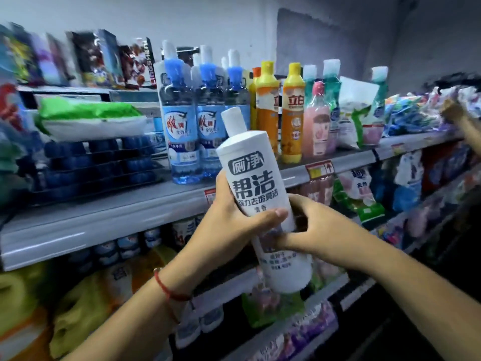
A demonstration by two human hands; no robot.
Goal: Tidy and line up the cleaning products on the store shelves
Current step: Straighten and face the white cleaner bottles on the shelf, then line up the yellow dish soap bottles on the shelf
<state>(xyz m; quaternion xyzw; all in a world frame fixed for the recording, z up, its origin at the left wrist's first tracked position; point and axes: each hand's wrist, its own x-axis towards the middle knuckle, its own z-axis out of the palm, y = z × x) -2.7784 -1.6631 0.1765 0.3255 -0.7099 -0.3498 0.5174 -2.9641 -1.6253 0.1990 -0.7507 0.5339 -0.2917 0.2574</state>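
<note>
Trouble here would start with the tilt. Both hands are on the white bottle point(263, 194), which leans with its cap up and away from the grip and its base hanging below it, in front of the shelf edge point(104, 217) and resting on nothing. The left hand point(234, 217) wraps the middle of the bottle, thumb laid across the label just under the big black characters. The right hand point(309, 225) curls in from the other side, fingers hooked round the back just below the left thumb. So the grip is closed on the bottle from 2 sides, both holds low on the label, and the tall upper half stands free above them.

Just beyond the cap stand the blue-capped clear bottles point(192, 126), at least 3 of them packed tight, and beside those the 2 orange bottles with yellow caps point(291, 113). My read: if the bottle goes up and in at this angle, the cap or shoulder could clip a blue bottle and knock it into its neighbours, and tightly packed tall bottles tend to fall in a chain.

A smooth plastic wrap in bare fingers could also slide, and the heavy base below the grip would pull it down toward the packets on the lower shelf point(359, 201).

Far off to the right of the grip another person's hand point(453, 110) reaches into the bagged goods; it looks well clear, so no clash likely there. The picture is blurred at the edges, so any open gap for the bottle is hard to judge.
</note>
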